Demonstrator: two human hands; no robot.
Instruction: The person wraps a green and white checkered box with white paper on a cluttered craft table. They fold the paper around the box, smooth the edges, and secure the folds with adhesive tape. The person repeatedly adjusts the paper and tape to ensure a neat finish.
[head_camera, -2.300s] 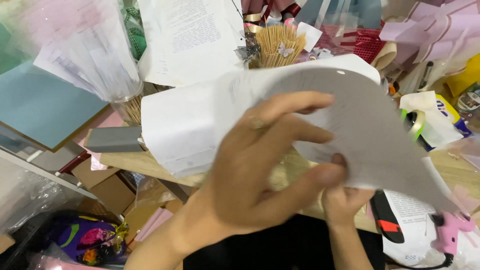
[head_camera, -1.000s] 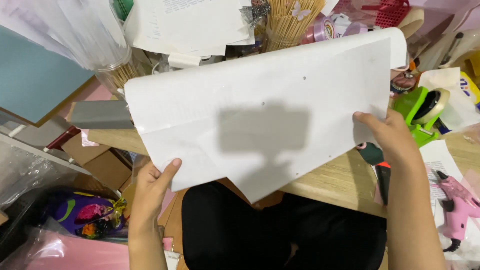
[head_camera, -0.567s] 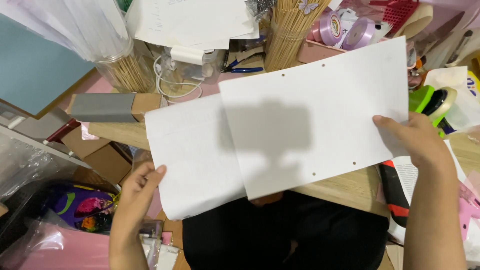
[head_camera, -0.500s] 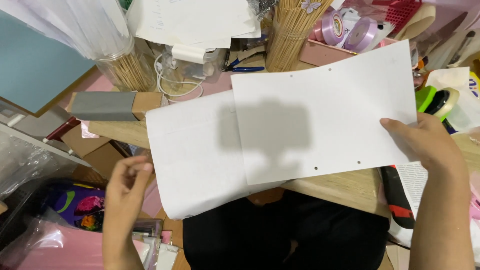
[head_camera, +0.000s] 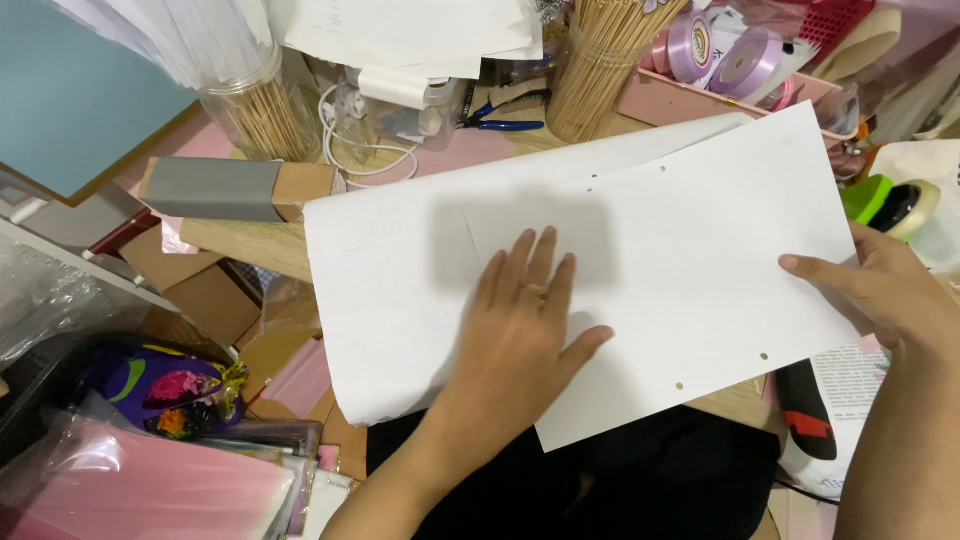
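Left hand (head_camera: 525, 335) now presses flat white paper (head_camera: 700, 250).

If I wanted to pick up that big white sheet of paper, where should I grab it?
Probably the near corner of the large white paper sheet, coming from the person's side: that corner juts past the wooden table edge, so fingers can pinch above and below. The left hand presses the middle flat; the right hand holds the right edge.

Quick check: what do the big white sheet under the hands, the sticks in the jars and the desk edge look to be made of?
White sheet: likely matte paper; it lies flat, has a crease and punched holes, under the left hand and right hand. Sticks: probably bamboo or wood, pale tan, thin, bundled. Desk edge: wood-look grain, perhaps laminate; cannot tell.
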